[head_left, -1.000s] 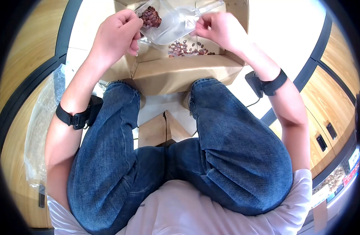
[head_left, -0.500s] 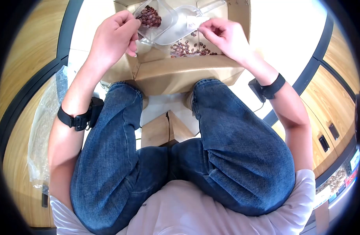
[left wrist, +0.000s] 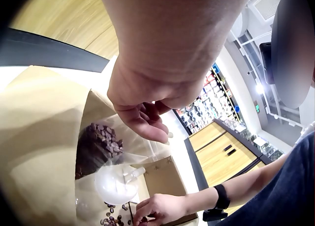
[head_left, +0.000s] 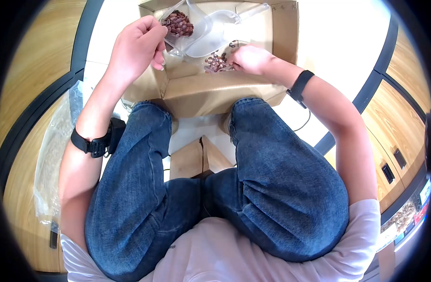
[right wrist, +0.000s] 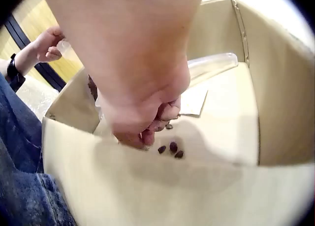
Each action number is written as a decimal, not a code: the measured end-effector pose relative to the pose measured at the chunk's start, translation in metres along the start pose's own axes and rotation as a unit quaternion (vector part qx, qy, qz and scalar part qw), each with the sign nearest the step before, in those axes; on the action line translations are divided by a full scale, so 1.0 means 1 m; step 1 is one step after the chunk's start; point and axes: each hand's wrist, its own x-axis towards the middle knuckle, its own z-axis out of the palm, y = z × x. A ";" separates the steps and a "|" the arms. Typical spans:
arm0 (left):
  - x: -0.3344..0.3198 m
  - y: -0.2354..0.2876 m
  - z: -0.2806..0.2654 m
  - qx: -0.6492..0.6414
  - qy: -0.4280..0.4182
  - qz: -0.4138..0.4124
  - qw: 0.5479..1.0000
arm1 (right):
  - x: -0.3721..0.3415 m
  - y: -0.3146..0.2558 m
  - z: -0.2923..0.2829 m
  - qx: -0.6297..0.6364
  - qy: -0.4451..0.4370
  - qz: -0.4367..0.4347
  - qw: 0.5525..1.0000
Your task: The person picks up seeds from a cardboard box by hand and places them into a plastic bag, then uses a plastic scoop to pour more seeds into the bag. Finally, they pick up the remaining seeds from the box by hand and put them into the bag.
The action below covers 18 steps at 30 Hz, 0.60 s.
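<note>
Cardboard box stood at twelve; loose beans lay at nine o'clock from nearer right hand; fingers curled, catch untellable; left hand pinched clear bag

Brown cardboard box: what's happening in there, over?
Left hand grips clear plastic bag of reddish-brown seeds. Right hand at loose brown seeds. Clear plastic scoop close by.

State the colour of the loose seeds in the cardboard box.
Dark reddish brown; the loose seeds show best in the head view.
</note>
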 end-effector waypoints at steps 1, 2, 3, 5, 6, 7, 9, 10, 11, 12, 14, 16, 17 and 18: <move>-0.001 -0.001 -0.001 -0.010 0.003 0.000 1.000 | -0.002 0.002 -0.002 0.019 0.033 -0.007 0.999; -0.001 -0.001 -0.002 -0.010 0.005 0.000 1.000 | -0.002 0.004 -0.005 0.037 0.066 -0.014 0.997; 0.000 -0.001 -0.004 -0.010 0.005 0.002 1.000 | -0.003 0.001 -0.018 0.034 0.067 -0.016 0.997; -0.002 -0.002 -0.008 -0.009 0.009 0.003 1.000 | -0.010 -0.007 -0.041 0.010 0.105 0.001 0.994; -0.002 0.001 -0.009 -0.007 0.018 -0.002 1.000 | -0.013 -0.011 -0.050 0.025 0.166 -0.024 0.986; -0.001 0.003 -0.010 -0.005 0.026 -0.007 1.000 | -0.015 -0.014 -0.061 0.025 0.167 -0.024 0.985; 0.000 0.003 -0.013 -0.021 0.031 -0.005 0.999 | -0.018 -0.024 -0.090 -0.004 0.145 -0.025 0.989; 0.001 0.004 -0.014 -0.036 0.035 -0.003 0.999 | -0.015 -0.021 -0.092 -0.001 0.221 -0.060 0.973; 0.001 0.004 -0.016 -0.035 0.033 -0.003 0.999 | -0.012 -0.021 -0.098 0.000 0.222 -0.058 0.973; 0.000 0.002 -0.017 -0.033 0.039 0.001 0.999 | -0.009 -0.024 -0.109 0.050 0.229 -0.062 0.970; 0.000 0.004 -0.022 -0.029 0.041 0.004 0.999 | -0.008 -0.034 -0.142 0.178 0.233 -0.025 0.956; 0.000 0.006 -0.026 -0.019 0.047 0.011 0.999 | 0.010 -0.029 -0.143 0.328 0.230 -0.007 0.916; 0.000 0.007 -0.027 -0.018 0.044 0.011 0.999 | 0.016 -0.030 -0.148 0.407 0.183 0.029 0.895; 0.000 0.007 -0.030 -0.022 0.055 0.009 0.998 | 0.022 -0.030 -0.148 0.409 0.184 0.032 0.893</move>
